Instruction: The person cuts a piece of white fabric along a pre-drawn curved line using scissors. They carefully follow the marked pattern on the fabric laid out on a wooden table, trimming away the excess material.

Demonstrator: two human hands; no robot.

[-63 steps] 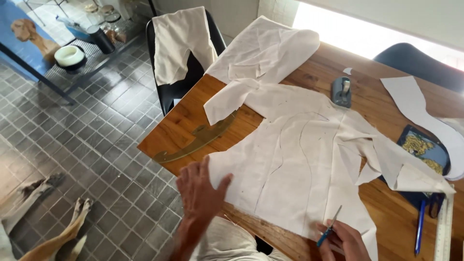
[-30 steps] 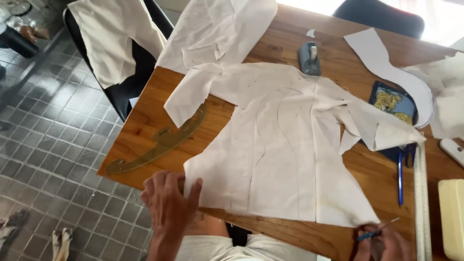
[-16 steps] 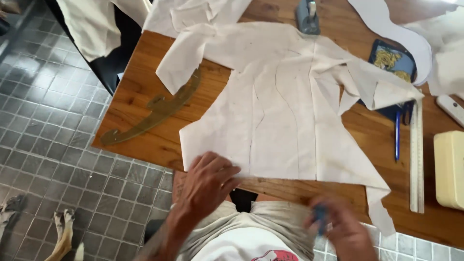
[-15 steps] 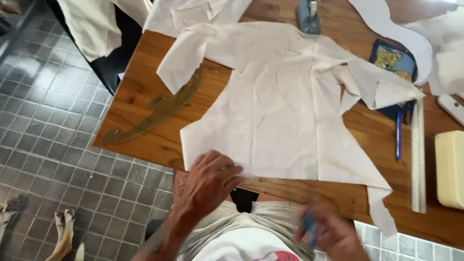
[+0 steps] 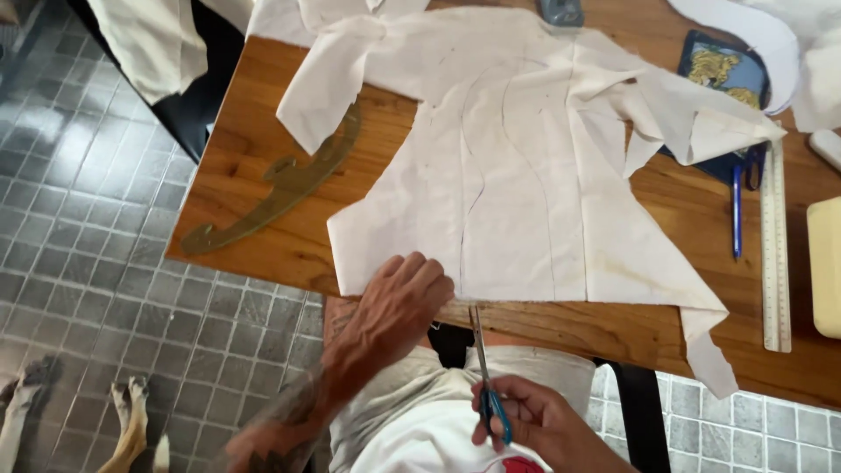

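While left hand (image 5: 399, 302) fingers spread flat on cream cloth (image 5: 517, 166), right hand (image 5: 530, 420) fingers grip blue-handled scissors (image 5: 484, 368).

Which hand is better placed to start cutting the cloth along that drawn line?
Right. The right hand already holds the scissors, tips near the cloth edge below the line. The left hand lies flat, pinning the cloth.

Wooden table (image 5: 263, 166) over grey tiled floor (image 5: 79, 219)
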